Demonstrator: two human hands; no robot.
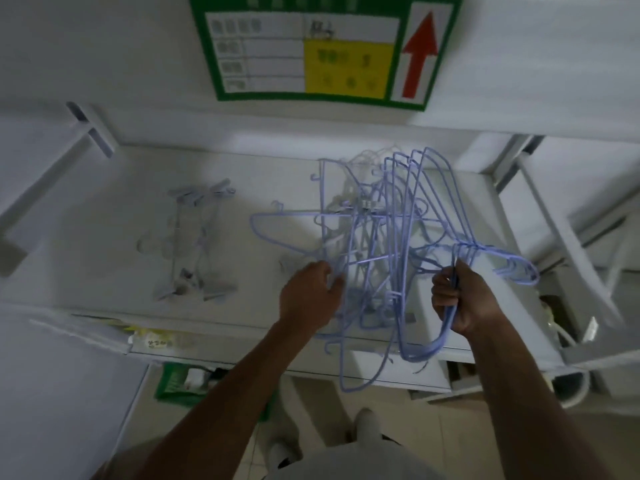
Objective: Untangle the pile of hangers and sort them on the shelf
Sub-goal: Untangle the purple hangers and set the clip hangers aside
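A tangled pile of blue wire hangers (377,230) lies on the right half of the white shelf (114,265), some hanging over its front edge. My right hand (460,299) grips a bunch of several blue hangers by their lower bars, their hooks (516,268) pointing right. My left hand (311,292) reaches into the tangle from the left, its fingers curled round thin blue wires. A small group of pale clip hangers (197,240) lies apart on the left of the shelf.
A green, yellow and white sign with a red arrow (311,50) hangs on the wall above. A white shelf bracket (90,129) juts at the back left. Metal frames (568,244) stand at the right. A green bag (180,382) sits under the shelf.
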